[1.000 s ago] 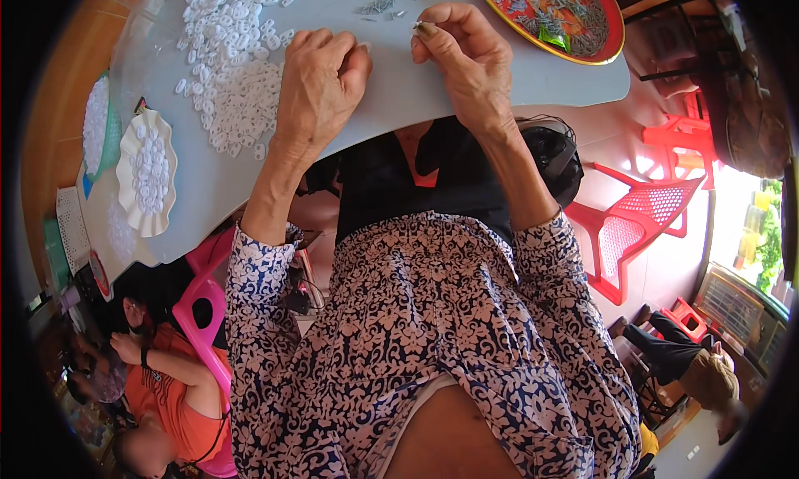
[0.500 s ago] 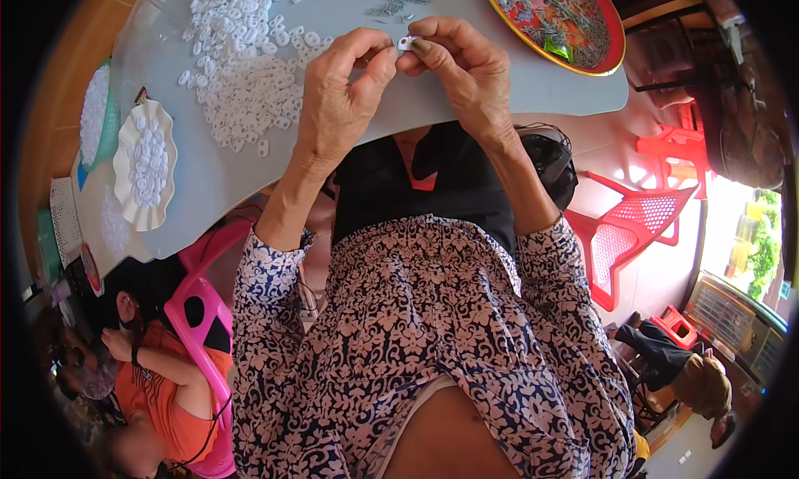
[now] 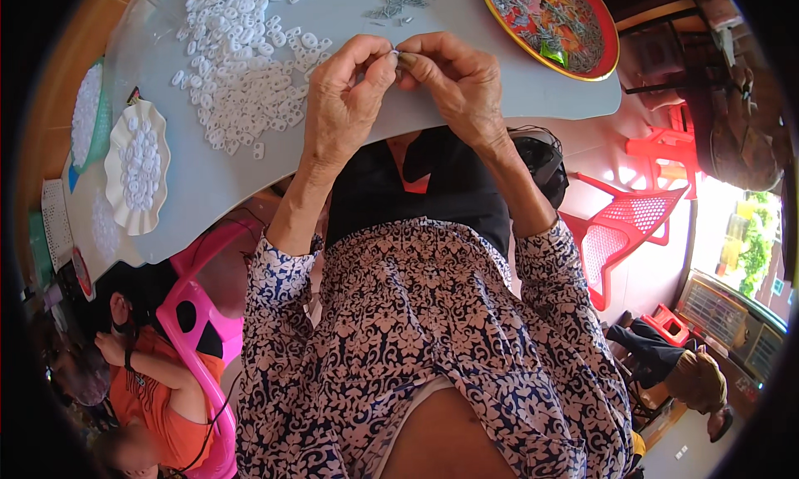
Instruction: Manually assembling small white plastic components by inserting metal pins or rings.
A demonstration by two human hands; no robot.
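Note:
Above the table's near edge, my left hand [image 3: 348, 96] and my right hand [image 3: 459, 79] meet at the fingertips. My left thumb and index finger pinch a small white plastic piece [image 3: 394, 53], mostly covered by the fingers. My right thumb and index finger press together against it; whatever they grip is hidden. Left of my hands spreads a heap of similar white plastic pieces [image 3: 250, 88] with holes. Beyond my fingertips lies a small pile of grey metal nails [image 3: 401, 2]. A round red tray [image 3: 613, 56] with more such metal bits stands at the far right.
On the grey table [image 3: 208, 188], a wavy-edged cream dish [image 3: 116, 179] holds white pieces, near a green basket [image 3: 103, 125]. A pink chair [image 3: 187, 346] with a person in orange [image 3: 162, 379] is at left. Red chairs [image 3: 624, 221] stand at right.
My joined hands have come slightly nearer to me, and the fingers now cover more of the white piece. The whole view has shifted a little.

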